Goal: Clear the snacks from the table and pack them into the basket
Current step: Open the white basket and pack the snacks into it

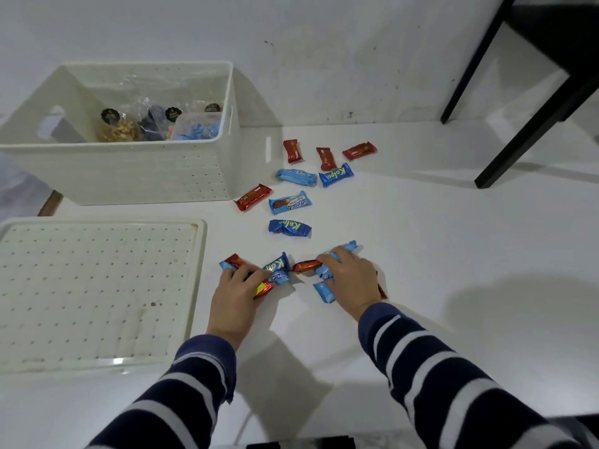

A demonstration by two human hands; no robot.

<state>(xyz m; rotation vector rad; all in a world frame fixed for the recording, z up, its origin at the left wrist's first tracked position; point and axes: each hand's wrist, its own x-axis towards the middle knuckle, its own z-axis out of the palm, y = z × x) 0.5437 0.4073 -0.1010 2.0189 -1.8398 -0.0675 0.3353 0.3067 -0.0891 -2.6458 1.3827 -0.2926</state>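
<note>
On the white desk (421, 254), the left hand (235, 293) has its grip curled over red and blue snack bars (275, 270); the right hand (351, 280) clutches blue ones (324, 291). More loose bars (289, 228) lie beyond both grips, toward the white basket (129, 170).

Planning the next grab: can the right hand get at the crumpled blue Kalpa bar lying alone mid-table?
Probably yes: the Kalpa bar lies uncovered just beyond the right hand, but its fingers already hold snacks.

Glossy foil snack wrappers (289, 228); matt perforated plastic basket (136, 171); smooth table (437, 238).
</note>
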